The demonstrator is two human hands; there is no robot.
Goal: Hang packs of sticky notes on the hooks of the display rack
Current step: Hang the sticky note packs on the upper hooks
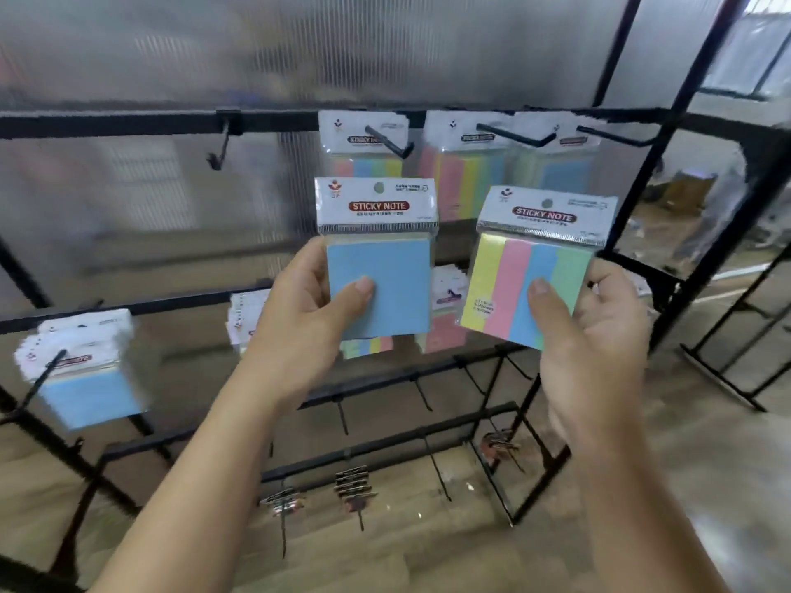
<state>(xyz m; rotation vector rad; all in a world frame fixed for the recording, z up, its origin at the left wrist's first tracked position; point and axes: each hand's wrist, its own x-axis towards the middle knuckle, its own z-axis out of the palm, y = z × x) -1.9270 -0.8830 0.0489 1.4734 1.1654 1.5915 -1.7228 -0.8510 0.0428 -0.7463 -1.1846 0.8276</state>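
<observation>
My left hand (299,318) grips a blue sticky note pack (381,267) upright, thumb on its front. My right hand (595,331) holds a striped pack (535,271) of yellow, pink, blue and green, tilted slightly right. Both packs are raised in front of the black display rack (128,124). Behind them on the top bar, three packs hang on hooks: a striped one (364,141), another striped one (466,164) and a blue one (565,162). An empty hook (220,145) sticks out at the upper left.
A stack of blue packs (81,370) hangs on a middle-row hook at the left; more packs (246,312) hang behind my left hand. Lower bars carry empty hooks (423,395) and small dark items (353,490). A translucent ribbed panel backs the rack; another black frame (736,336) stands right.
</observation>
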